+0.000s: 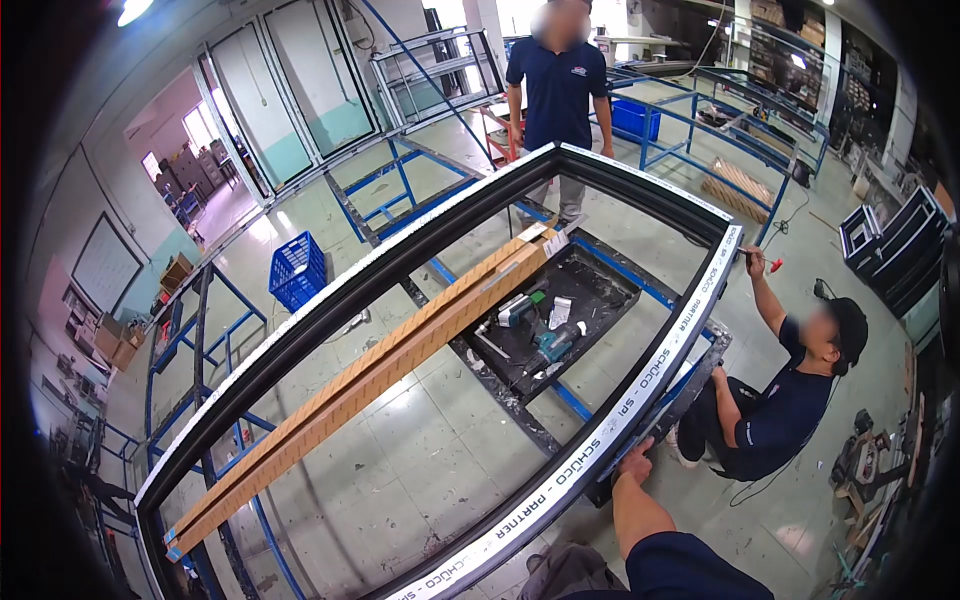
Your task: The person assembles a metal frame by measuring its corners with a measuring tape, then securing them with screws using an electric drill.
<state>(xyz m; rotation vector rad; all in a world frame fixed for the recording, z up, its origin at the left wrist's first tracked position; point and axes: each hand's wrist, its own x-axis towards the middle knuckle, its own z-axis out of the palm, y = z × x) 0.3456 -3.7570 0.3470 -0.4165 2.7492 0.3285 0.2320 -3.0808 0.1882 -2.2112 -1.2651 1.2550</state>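
A large black window frame (400, 262), its outer edges covered in white printed protective film, rests across blue metal stands. My right hand (634, 462) is at the frame's near edge, fingers closed around its outer side; the fingertips are partly hidden. My left hand is out of view. Inside the frame's opening lies a long cardboard-wrapped bar (370, 375). Below the opening, a dark tray (610, 262) holds a teal power drill (553, 347), a second power tool (516, 312) and scraps.
A crouching co-worker (785, 400) at right has one raised hand by the frame's corner, near a small red object (776, 265). Another person (557, 90) stands beyond the far corner. A blue crate (298, 270) and blue metal racks (400, 185) stand on the floor.
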